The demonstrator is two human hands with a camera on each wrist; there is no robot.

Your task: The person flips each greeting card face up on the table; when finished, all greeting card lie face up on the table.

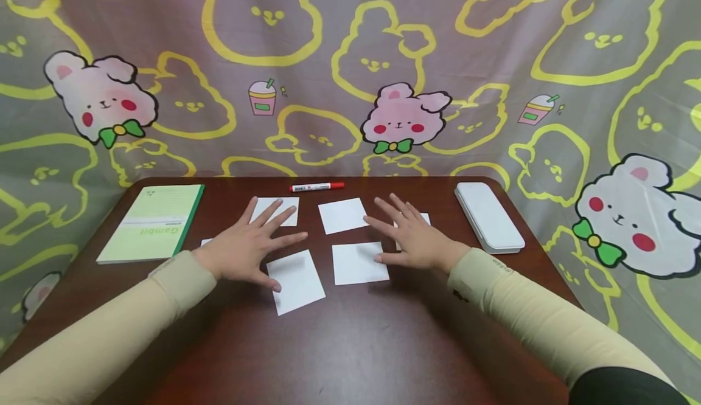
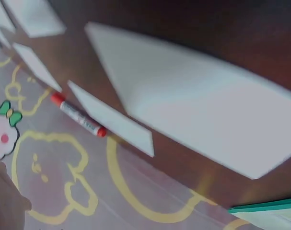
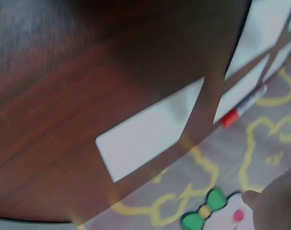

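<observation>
Several white paper squares lie on a dark brown table (image 1: 350, 350). My left hand (image 1: 249, 247) is spread flat with straight fingers. Its fingertips reach over the back left square (image 1: 285, 210), and its thumb lies by the front left square (image 1: 298, 282). A sliver of another square (image 1: 205, 242) shows beside that hand. My right hand (image 1: 411, 235) is also spread flat, covering most of a square (image 1: 425, 217), with its thumb at the edge of the front middle square (image 1: 356, 263). One more square (image 1: 342, 215) lies between the hands. Neither hand holds anything.
A red marker (image 1: 317, 186) lies at the table's far edge, also seen in the left wrist view (image 2: 78, 115). A green notebook (image 1: 153, 222) lies at the left and a white case (image 1: 488, 216) at the right. A bunny-print cloth (image 1: 350, 58) hangs behind.
</observation>
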